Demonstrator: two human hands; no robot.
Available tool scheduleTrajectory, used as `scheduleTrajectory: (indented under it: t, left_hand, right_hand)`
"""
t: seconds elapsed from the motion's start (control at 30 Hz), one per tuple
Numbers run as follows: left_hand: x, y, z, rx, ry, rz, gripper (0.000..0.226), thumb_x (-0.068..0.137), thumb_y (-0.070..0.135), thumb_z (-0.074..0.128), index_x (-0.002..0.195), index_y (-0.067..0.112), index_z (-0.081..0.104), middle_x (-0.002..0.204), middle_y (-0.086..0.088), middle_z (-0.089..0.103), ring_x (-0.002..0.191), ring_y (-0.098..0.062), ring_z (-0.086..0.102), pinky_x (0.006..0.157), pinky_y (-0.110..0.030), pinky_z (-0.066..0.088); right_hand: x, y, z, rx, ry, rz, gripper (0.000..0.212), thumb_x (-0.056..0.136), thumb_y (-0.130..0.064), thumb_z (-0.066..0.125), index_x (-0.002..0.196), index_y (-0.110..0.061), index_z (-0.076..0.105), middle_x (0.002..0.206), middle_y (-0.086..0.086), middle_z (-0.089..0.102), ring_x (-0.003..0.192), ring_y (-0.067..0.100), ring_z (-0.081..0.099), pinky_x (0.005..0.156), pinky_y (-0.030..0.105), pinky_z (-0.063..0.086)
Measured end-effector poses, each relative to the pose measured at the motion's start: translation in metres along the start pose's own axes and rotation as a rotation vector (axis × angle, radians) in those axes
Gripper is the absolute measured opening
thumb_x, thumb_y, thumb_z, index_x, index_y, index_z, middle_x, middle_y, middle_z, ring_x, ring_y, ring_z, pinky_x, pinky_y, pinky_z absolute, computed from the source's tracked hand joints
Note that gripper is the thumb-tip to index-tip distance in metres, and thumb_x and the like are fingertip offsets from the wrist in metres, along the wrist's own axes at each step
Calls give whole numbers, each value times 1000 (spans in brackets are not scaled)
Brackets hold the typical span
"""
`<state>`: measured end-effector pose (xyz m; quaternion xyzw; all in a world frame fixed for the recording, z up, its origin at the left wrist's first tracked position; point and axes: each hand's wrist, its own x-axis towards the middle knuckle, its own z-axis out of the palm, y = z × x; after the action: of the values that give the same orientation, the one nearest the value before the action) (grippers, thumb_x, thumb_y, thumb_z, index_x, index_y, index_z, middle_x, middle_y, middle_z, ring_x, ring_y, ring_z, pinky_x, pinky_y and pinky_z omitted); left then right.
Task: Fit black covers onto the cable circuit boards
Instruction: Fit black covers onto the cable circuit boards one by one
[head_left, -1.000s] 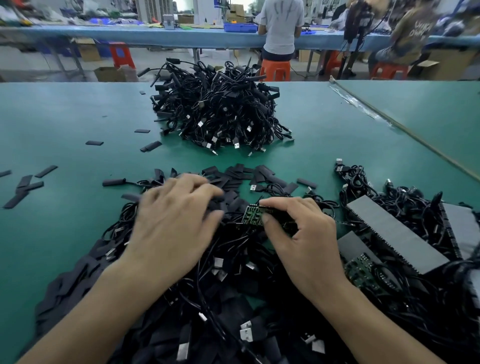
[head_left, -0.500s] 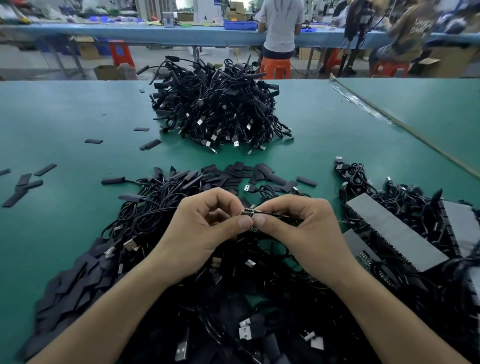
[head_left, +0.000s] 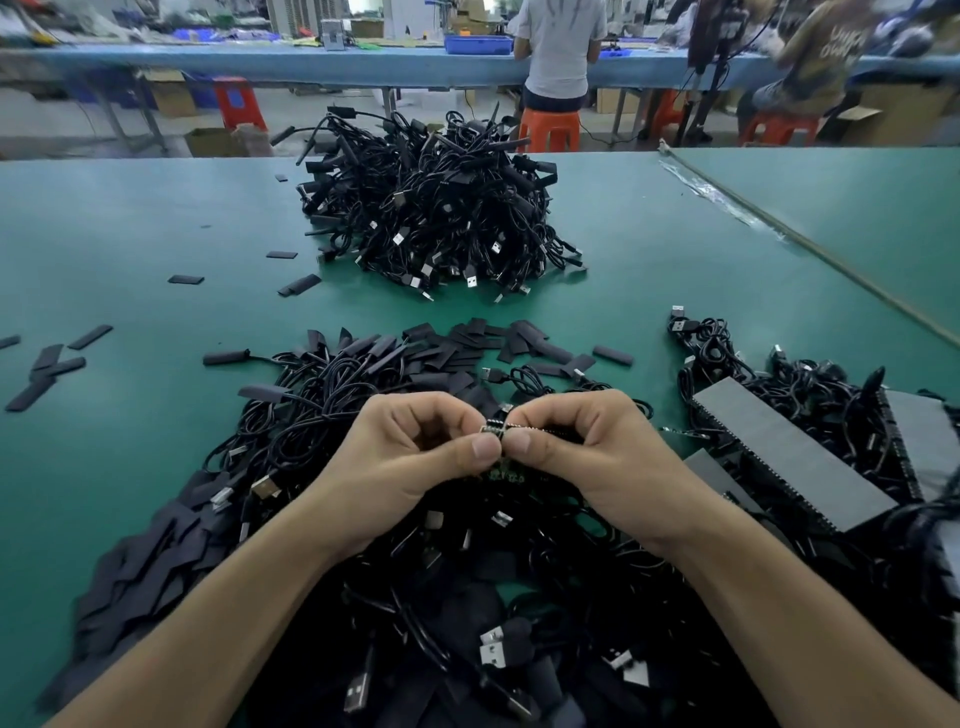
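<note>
Your left hand (head_left: 410, 457) has come up off the cable heap (head_left: 311, 410), where it lay flat 1 s ago. It has closed in on the right hand, so the 2 thumbs now sit tip to tip. 0.5 s ago they had just met; now the pinch is tighter and the board is more hidden.

- Desk (head_left: 130, 234), left edge: loose covers (head_left: 47, 369) lie scattered and untouched, with a bigger cover stack (head_left: 145, 561) at the near-left.
- Left hand: fingers are curled, and thumb and forefinger pinch the left end of the circuit board (head_left: 506, 470). It is held above the cable heap in the near-middle of the desk.
- Circuit board: only slivers of green show between and below the thumbs.
- Right hand (head_left: 587, 452): fingers are curled and it pinches the same board from the right. Something dark runs back under its fingers.
- Cover on or not: can't tell, the fingers hide it.
- Far middle: a separate cable pile (head_left: 431, 218) sits well apart.
- Right edge: grey panels (head_left: 789, 452) rest among more cables.

Judgement: the reach into the heap is over and you're at the fitting step on this 1 board. Fit not yet confirmable.
</note>
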<state>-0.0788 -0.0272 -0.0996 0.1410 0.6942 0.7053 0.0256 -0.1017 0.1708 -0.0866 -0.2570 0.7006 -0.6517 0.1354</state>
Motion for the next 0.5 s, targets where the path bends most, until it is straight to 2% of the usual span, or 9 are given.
scheduleTrajectory:
  t: [0.1,0.2,0.27,0.37,0.43,0.5]
  left_hand:
    - [-1,1,0,-92,-48,-16,8,76,29,76,76,21,74,68,6,63,63,-4,56,62,-15,48]
    - [0,2,2,-163,3,-42,9,76,30,77,77,22,74,72,1,65,67,-8,59,66,-19,53]
    - [1,1,3,-267,65,-33,10,83,28,77,78,22,72,76,-4,67,71,-14,63,71,-26,57]
    - [3,6,-1,-391,168,34,10,84,29,67,81,20,68,82,-8,70,80,-20,69,78,-34,60]
    - [5,10,-3,-366,253,121,12,83,32,65,84,20,63,74,-4,67,75,-19,69,77,-35,60]
    - [7,15,-4,-244,357,239,4,89,30,64,85,28,65,66,4,60,64,-14,62,72,-32,59]
  right_hand:
    - [0,1,4,89,-14,-22,11,88,-23,71,78,-21,75,70,-8,64,65,6,55,62,16,45]
    - [-1,4,12,86,107,-55,8,87,-23,71,80,-20,74,68,-11,66,64,1,58,63,14,46]
    - [-1,7,15,-62,354,-96,8,87,-19,72,82,-25,73,73,-12,69,68,1,62,67,16,48]
    - [-2,12,13,-361,777,-125,16,89,-21,71,94,-36,70,93,-16,64,92,13,63,83,30,51]
    - [-5,14,14,-598,879,-153,23,91,-19,70,107,-36,71,99,-20,52,103,13,51,91,38,43]
    - [-7,15,18,-824,897,-239,27,89,-13,73,106,-34,74,101,-17,47,102,10,40,86,36,29]
